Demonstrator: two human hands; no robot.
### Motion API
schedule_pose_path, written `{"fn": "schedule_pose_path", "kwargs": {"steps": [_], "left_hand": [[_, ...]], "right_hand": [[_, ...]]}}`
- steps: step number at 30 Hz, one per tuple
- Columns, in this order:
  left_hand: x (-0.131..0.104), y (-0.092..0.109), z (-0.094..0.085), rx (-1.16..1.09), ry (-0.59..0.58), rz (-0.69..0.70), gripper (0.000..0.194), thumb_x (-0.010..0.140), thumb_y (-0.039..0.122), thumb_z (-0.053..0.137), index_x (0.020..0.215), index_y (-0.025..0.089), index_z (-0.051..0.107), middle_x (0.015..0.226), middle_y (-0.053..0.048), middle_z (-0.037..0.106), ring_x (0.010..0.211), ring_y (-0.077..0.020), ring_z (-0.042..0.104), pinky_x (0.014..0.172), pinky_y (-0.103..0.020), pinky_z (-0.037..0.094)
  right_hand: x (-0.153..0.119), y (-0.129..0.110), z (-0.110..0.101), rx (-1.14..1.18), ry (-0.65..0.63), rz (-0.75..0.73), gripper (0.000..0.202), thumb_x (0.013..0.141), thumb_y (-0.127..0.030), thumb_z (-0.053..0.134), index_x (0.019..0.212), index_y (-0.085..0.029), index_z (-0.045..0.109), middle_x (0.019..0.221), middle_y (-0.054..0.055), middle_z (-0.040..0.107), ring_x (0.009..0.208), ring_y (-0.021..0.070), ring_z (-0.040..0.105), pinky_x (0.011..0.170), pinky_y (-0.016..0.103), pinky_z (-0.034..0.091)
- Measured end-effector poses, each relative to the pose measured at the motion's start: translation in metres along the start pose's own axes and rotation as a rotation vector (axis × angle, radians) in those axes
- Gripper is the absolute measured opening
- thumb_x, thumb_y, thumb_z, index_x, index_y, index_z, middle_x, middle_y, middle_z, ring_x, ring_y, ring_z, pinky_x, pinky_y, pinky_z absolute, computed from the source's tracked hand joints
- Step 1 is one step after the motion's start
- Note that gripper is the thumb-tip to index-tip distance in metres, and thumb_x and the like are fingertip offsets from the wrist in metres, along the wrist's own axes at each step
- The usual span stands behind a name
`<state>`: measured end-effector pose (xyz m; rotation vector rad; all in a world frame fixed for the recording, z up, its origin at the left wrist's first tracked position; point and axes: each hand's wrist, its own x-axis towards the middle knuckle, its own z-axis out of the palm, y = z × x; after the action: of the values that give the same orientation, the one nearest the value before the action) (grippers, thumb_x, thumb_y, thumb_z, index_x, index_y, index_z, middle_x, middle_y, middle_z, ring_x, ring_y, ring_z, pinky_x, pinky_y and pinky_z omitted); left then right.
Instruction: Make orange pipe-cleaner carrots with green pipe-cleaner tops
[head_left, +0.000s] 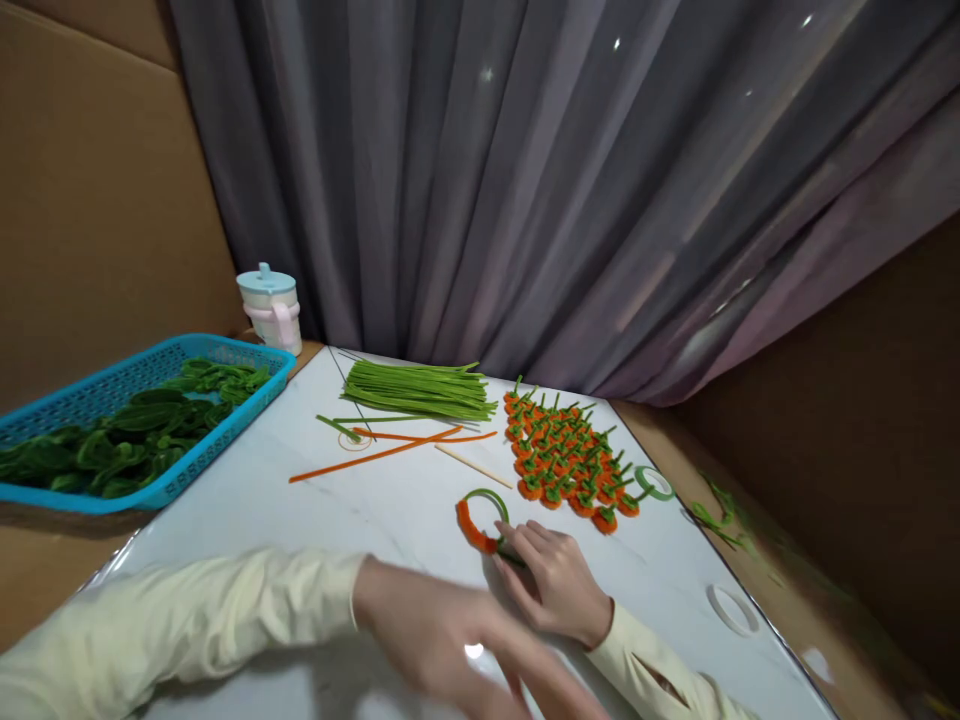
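Note:
My right hand pinches a ring of bent green pipe cleaner just above the white table. An orange fuzzy coil is wrapped around the ring's left side. Nearer to me, my left hand reaches rightward below the right hand. Its fingers look stretched and apart, slightly blurred, with the tips cut off by the lower edge. Beyond the ring lie loose orange pipe cleaners and a thin wooden stick. Rows of small orange pieces with green stems stand to the right.
A bundle of green pipe cleaners lies at the table's back. On the left, a blue basket holds green leaf shapes, with a lidded cup behind. Green tape, a white ring and green scraps are on the right.

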<state>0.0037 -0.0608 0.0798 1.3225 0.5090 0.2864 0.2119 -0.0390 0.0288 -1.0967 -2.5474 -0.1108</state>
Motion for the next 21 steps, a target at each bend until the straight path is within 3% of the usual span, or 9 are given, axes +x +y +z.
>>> {"fn": "schedule_pose_path", "kwargs": {"steps": [1,2,5,7,13,18,21], "left_hand": [[0.007,0.004,-0.021,0.065,-0.141,-0.022,0.042,0.071,0.05,0.062,0.099,0.019,0.065,0.093,-0.006,0.067,0.091,-0.024,0.062,0.065,-0.028,0.05],[0.013,0.006,-0.042,0.117,-0.089,-0.028,0.039,0.073,0.05,0.059,0.094,0.017,0.064,0.089,-0.007,0.068,0.083,-0.0209,0.064,0.062,-0.027,0.05],[0.026,-0.002,-0.09,0.133,0.304,-0.158,0.044,0.073,0.056,0.054,0.069,0.013,0.054,0.059,-0.005,0.063,0.048,-0.0138,0.059,0.036,-0.019,0.04],[0.034,-0.015,-0.106,0.048,0.401,-0.245,0.046,0.074,0.059,0.049,0.065,0.013,0.047,0.053,-0.004,0.059,0.041,-0.0139,0.057,0.032,-0.019,0.039],[0.059,-0.036,-0.113,-0.015,0.57,-0.107,0.044,0.075,0.06,0.045,0.079,0.016,0.043,0.059,0.001,0.056,0.039,-0.0139,0.057,0.032,-0.02,0.04],[0.064,-0.043,-0.115,0.059,0.532,0.059,0.04,0.082,0.052,0.042,0.084,0.014,0.052,0.077,-0.005,0.06,0.049,-0.0111,0.056,0.04,-0.02,0.043],[0.06,-0.043,-0.117,0.054,0.473,0.082,0.036,0.084,0.046,0.044,0.093,0.013,0.056,0.092,-0.007,0.061,0.056,-0.0103,0.056,0.049,-0.022,0.046]], "right_hand": [[0.0,0.002,0.001,0.004,-0.035,-0.004,0.028,0.083,-0.025,0.043,0.107,-0.012,0.049,0.073,0.006,0.061,0.065,0.0173,0.055,0.053,0.028,0.036],[0.002,0.004,0.004,0.005,-0.064,-0.011,0.025,0.083,-0.025,0.042,0.104,-0.013,0.05,0.072,0.005,0.061,0.064,0.0172,0.054,0.053,0.028,0.035],[0.009,0.009,0.015,-0.006,-0.113,-0.058,0.018,0.084,-0.02,0.039,0.097,-0.014,0.051,0.066,0.004,0.058,0.059,0.0163,0.053,0.049,0.028,0.032],[0.015,0.012,0.023,-0.027,-0.121,-0.114,0.018,0.082,-0.016,0.039,0.096,-0.014,0.05,0.065,0.004,0.057,0.057,0.0162,0.052,0.047,0.029,0.031],[0.028,0.025,0.042,-0.061,-0.065,-0.189,0.026,0.082,-0.007,0.033,0.105,-0.01,0.043,0.072,0.007,0.059,0.06,0.0164,0.052,0.048,0.027,0.033],[0.026,0.029,0.045,0.0,0.011,-0.15,0.026,0.086,-0.006,0.029,0.109,-0.01,0.041,0.074,0.007,0.059,0.062,0.0162,0.051,0.05,0.026,0.034],[0.024,0.029,0.043,0.027,0.042,-0.142,0.023,0.089,-0.009,0.031,0.11,-0.01,0.041,0.071,0.006,0.058,0.062,0.016,0.05,0.05,0.026,0.033]]}}
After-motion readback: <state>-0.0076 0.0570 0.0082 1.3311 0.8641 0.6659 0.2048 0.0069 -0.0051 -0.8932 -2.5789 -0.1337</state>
